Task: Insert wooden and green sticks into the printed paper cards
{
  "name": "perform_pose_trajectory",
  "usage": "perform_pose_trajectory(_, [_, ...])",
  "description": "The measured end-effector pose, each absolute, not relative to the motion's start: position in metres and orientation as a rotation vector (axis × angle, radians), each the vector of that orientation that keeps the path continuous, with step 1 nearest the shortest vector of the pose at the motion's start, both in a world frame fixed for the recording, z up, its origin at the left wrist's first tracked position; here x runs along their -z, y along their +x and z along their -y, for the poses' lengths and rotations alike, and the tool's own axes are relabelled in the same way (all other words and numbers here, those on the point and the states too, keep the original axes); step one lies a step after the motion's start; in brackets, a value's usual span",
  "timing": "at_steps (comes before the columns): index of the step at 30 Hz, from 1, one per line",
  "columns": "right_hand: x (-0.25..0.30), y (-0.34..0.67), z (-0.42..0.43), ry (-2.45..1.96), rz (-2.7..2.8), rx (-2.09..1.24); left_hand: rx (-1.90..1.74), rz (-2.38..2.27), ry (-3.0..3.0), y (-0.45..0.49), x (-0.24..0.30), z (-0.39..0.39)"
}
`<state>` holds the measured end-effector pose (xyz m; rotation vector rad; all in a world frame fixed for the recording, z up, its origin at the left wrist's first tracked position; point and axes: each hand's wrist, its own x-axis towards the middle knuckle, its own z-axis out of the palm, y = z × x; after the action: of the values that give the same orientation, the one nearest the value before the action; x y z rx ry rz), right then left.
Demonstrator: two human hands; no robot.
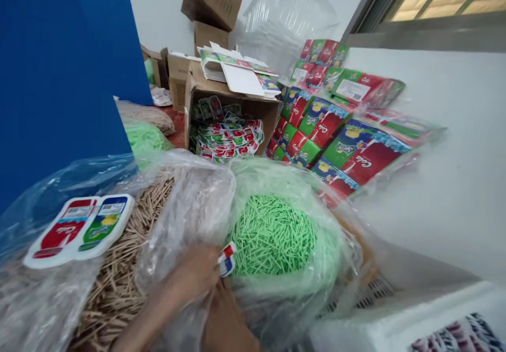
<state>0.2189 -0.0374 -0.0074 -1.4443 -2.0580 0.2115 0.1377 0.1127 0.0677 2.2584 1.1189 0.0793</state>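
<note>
My left hand (194,274) reaches in from the lower left, its fingers closed on a small red, white and blue printed card (226,258). It rests at the rim of a clear plastic bag full of green sticks (272,236). Left of the hand lies another clear bag of tan wooden sticks (130,257). A flat printed card with a red half and a green half (79,228) lies on top of that bag. My right hand is out of sight.
A blue panel (59,78) stands at the left. Behind the bags an open cardboard box (231,123) holds printed cards. Shrink-wrapped packs of red and green cartons (340,130) are stacked at the right, by a white wall (454,157). A white crate (395,320) sits lower right.
</note>
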Motion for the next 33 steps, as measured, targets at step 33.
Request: perform_pose_trajectory(33, [0.001, 0.327, 0.018, -1.653, 1.575, -0.102, 0.038, -1.018, 2.354, 0.156, -0.049, -0.083])
